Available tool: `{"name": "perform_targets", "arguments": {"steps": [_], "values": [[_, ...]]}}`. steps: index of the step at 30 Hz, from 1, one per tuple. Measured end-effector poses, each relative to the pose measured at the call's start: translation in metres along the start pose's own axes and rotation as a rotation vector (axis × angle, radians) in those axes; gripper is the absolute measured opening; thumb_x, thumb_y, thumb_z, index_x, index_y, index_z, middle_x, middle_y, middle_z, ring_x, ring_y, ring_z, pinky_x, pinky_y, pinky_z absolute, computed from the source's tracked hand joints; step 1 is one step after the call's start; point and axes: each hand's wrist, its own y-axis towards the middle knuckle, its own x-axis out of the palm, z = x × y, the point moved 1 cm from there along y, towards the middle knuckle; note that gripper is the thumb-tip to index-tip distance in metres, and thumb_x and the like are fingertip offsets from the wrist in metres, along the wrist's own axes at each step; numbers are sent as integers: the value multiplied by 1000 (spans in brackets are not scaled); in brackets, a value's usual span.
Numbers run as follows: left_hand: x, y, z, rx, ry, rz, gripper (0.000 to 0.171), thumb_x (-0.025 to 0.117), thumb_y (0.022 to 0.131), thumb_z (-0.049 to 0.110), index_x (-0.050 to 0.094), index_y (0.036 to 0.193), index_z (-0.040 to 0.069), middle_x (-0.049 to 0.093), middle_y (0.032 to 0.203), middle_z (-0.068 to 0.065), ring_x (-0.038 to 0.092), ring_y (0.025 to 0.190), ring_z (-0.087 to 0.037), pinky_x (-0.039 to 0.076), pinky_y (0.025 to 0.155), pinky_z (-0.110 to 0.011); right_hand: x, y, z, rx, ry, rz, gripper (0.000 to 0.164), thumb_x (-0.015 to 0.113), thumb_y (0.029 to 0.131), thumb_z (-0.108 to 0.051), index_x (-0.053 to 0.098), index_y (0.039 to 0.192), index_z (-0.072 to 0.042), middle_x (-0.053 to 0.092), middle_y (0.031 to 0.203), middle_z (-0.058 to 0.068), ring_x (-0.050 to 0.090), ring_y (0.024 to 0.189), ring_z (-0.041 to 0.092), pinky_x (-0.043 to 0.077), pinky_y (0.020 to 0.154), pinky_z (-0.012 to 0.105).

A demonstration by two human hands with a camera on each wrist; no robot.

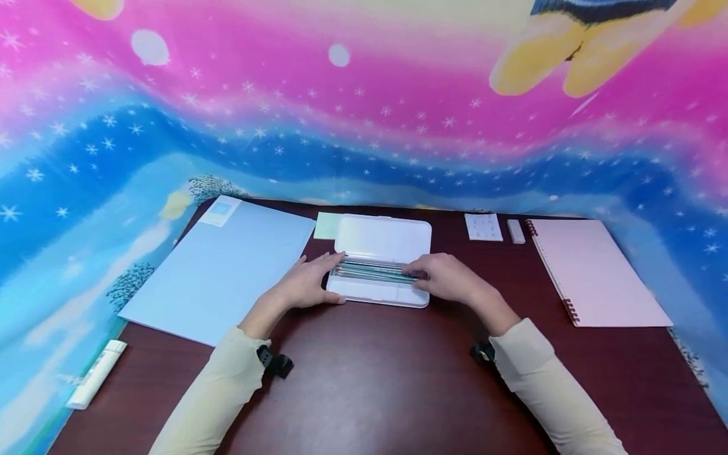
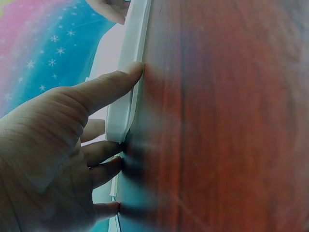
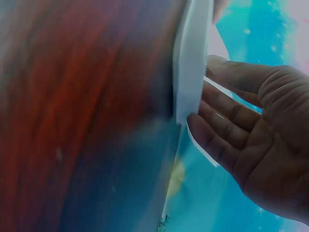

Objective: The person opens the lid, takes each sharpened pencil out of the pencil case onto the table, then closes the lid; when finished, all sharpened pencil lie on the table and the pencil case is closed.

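Note:
A white pencil tin lies with its lid folded back on the dark table. Several green pencils lie side by side in its tray. My left hand is at the tin's left end, thumb against the front edge and fingers spread by the side, as the left wrist view also shows. My right hand reaches over the right end, fingertips at the pencils' ends. In the right wrist view the thumb and fingers stand apart, the little finger touching the tin's corner; the other fingertips are partly hidden behind its wall.
A light blue folder lies at the left, a pale green paper behind the tin. To the right are a small printed card, a white eraser and a pink spiral notebook. A white tube-like object lies near the left edge.

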Motion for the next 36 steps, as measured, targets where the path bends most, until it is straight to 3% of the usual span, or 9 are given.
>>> {"name": "perform_targets", "arguments": {"steps": [8,19,27,36], "values": [[1,-1,1,4,-9,8,99,79,84,49,27,162,17,34,165,-9,27,156,-29,12,126,-62,2,5,-9,-4,-74,-24,30,70,96,-13,75,124,-18,73,117,5,68,106,20,56,97,43],[1,-3,0,2,-16,19,99,80,84,49,27,162,17,35,165,-9,27,156,-29,12,126,-63,5,4,-1,-20,-4,8,23,70,95,-13,79,115,-21,75,112,2,68,100,17,57,93,42],[1,-4,-1,-1,-23,18,99,80,84,49,27,162,18,35,165,-8,27,156,-29,12,126,-62,1,-2,11,-45,59,108,22,73,93,-11,81,110,-21,76,105,-2,69,95,14,58,85,39],[1,-3,-1,-10,-22,18,99,81,83,48,28,162,18,36,164,-11,28,156,-29,12,127,-61,-9,-16,43,-11,110,203,20,77,89,-11,83,105,-23,73,94,-5,65,85,12,54,78,36]]}}
